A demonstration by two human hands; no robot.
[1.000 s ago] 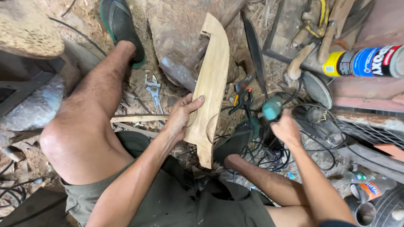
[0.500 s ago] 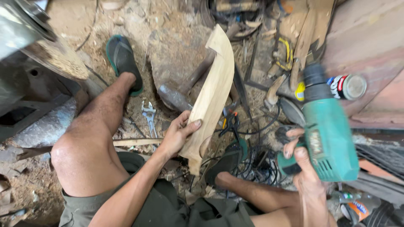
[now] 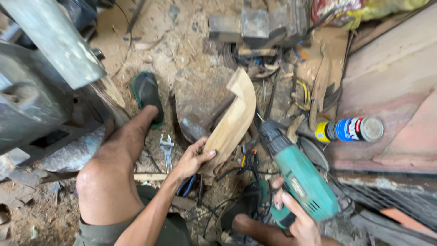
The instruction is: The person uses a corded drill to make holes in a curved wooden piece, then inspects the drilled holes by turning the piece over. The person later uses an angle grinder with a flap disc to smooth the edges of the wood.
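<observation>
Nearest, the right hand point(image 3: 296, 218) was closed around the handle of a green electric drill point(image 3: 298, 175), its nose aimed at the curved wooden piece point(image 3: 232, 123). The left hand point(image 3: 191, 157) gripped that piece's near end, propping it on the dirt floor point(image 3: 182, 41) beside a wrench point(image 3: 167, 146). Judging by this, drilling was about to begin, which called for bracing the wood firmly and seating the bit squarely.
</observation>
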